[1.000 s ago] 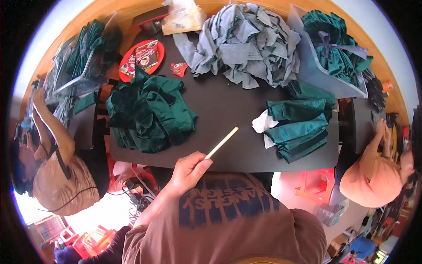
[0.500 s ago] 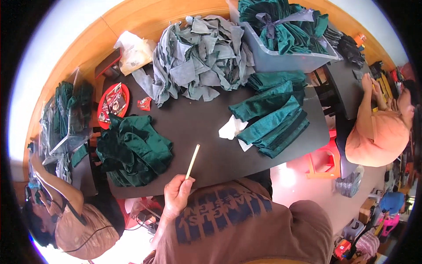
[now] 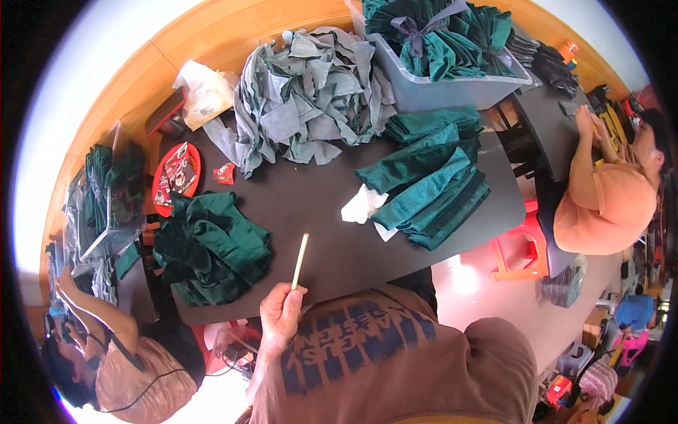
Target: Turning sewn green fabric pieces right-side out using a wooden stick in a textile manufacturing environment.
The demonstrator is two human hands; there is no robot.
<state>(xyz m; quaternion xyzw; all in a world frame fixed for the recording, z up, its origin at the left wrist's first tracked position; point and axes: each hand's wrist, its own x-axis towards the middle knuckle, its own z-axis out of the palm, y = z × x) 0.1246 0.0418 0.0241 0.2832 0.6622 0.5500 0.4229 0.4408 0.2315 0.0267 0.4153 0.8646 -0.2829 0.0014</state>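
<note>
My left hand [image 3: 281, 316] is closed round the lower end of a thin, pale yellow stick [image 3: 301, 258]. The stick points up and away, over the near edge of the dark table [image 3: 311, 205]. Left of it lies a loose heap of dark green velvet pieces [image 3: 212, 247]. To the right, folded lengths of green velvet [image 3: 431, 191] lie in a row, with a crumpled white tissue [image 3: 361, 204] at their left end. Of my right arm only the brown sleeve [image 3: 498, 360] shows; the right hand is out of sight.
A big pile of grey-green fabric pieces [image 3: 311, 99] covers the table's far side, beside a grey plastic bin [image 3: 452, 93] of green velvet. A red dish [image 3: 158, 185] of wrapped items stands far left. Co-workers sit left [image 3: 141, 374] and right [image 3: 600, 212]; a red stool [image 3: 521, 251] is nearby.
The stick stands slightly more upright, still in my left hand. The whole view has shifted a little, moving the far table items slightly left.
</note>
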